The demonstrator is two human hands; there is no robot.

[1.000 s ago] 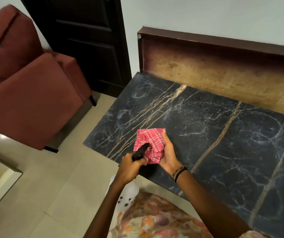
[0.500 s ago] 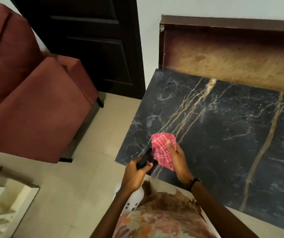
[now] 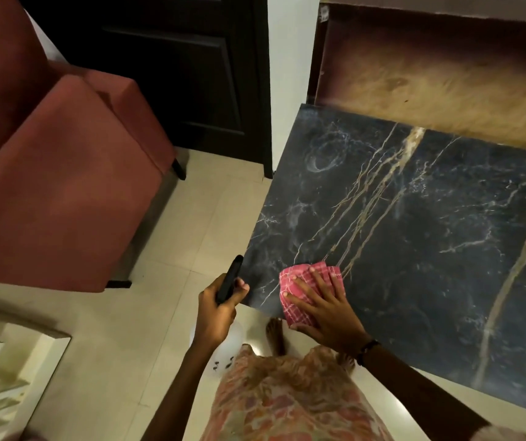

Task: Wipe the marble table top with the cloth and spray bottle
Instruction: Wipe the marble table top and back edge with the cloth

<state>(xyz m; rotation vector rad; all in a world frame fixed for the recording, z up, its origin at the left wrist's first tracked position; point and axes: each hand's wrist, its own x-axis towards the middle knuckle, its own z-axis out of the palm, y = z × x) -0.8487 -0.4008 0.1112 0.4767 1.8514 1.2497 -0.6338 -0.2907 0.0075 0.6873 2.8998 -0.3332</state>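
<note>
Cloth: We saw a folded red-and-white checked cotton cloth (image 3: pixel 308 291) lying on the near left corner of the dark, gold-veined marble table top (image 3: pixel 414 237), its lower end just over the edge.
Right hand: Our right hand (image 3: pixel 325 308) lay flat with fingers spread, pressing the cloth to the stone rather than clenching it.
Left hand: Our left hand (image 3: pixel 218 310) was closed around the neck of the white plastic spray bottle with a black trigger head (image 3: pixel 230 283), held off the table's corner above the pale tiled floor (image 3: pixel 128 329).
Handling: We judged the cloth soft, light and prone to bunching, so a flat palm suited it; the bottle looked rigid and light, best held at the neck.
Surfaces: The marble looked hard, polished and slick. A maroon upholstered armchair (image 3: pixel 58 173) stood well apart.
</note>
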